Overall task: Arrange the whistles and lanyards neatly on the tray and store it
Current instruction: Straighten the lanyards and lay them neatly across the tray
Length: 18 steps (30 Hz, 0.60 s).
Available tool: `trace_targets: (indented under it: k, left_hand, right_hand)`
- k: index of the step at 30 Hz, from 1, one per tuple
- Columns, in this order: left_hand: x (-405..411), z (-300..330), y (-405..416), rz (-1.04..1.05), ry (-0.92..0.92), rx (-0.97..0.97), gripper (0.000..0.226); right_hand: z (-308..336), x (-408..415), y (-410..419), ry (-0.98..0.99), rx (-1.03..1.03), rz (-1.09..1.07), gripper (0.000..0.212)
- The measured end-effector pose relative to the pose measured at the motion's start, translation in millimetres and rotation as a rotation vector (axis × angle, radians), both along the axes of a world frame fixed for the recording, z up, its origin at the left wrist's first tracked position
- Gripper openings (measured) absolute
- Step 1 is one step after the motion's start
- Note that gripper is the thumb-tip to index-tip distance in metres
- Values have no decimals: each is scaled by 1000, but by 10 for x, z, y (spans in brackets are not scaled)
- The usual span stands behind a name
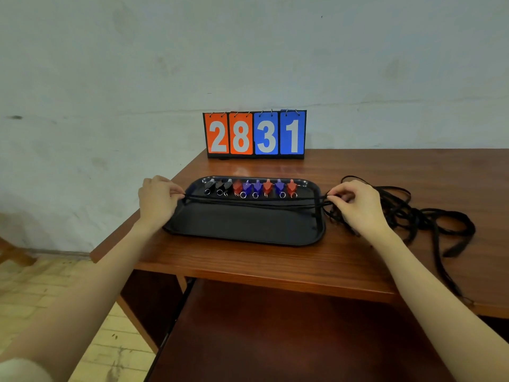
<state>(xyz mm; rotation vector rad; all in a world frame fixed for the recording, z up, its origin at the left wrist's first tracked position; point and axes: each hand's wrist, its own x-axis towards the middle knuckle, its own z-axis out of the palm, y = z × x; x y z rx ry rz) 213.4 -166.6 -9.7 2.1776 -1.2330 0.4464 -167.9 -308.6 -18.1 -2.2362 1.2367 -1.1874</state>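
a black lanyard (253,201) is pinched at one end by the left hand (158,199), at the left rim of the tray, and at the other end by the right hand (358,206), just past the tray's right rim; both hands are seen with fingertips curled tight around the cord. the lanyard is stretched in several parallel strands across the width of the black tray (245,227), just in front of the whistles. a row of nine whistles (249,187) is lined up along the tray's far edge: three black at the left, then red and blue ones mixed toward the right, each with a small metal ring turned toward the near side. the front part of the tray is left bare beneath the strands. to the right of the right hand, a loose tangle of further black lanyards (429,216) is spread on the wooden table (275,260), with one strand trailing toward the near edge. behind the tray, a flip scoreboard (254,135) is stood against the pale wall, 28 shown on orange cards and 31 on blue. below the tabletop, a pulled-out wooden shelf (275,334) is seen
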Motion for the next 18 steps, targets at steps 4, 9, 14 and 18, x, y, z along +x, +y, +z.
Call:
trace_targets:
  k: [4, 9, 14, 18]
  left_hand:
    - [-31, 4, -55, 16, -24, 43, 9]
    - [-220, -5, -91, -4, -78, 80, 19]
    - [-873, -19, -100, -209, -54, 16, 21]
    - [-1405, -26, -118, -419, -57, -35, 21]
  right_hand:
    - [-19, 22, -17, 52, -17, 20, 9]
    - [11, -71, -13, 22, -46, -75, 19]
    - [30, -255, 110, 59, 88, -85, 4]
    - [-3, -208, 171, 303, 195, -44, 23]
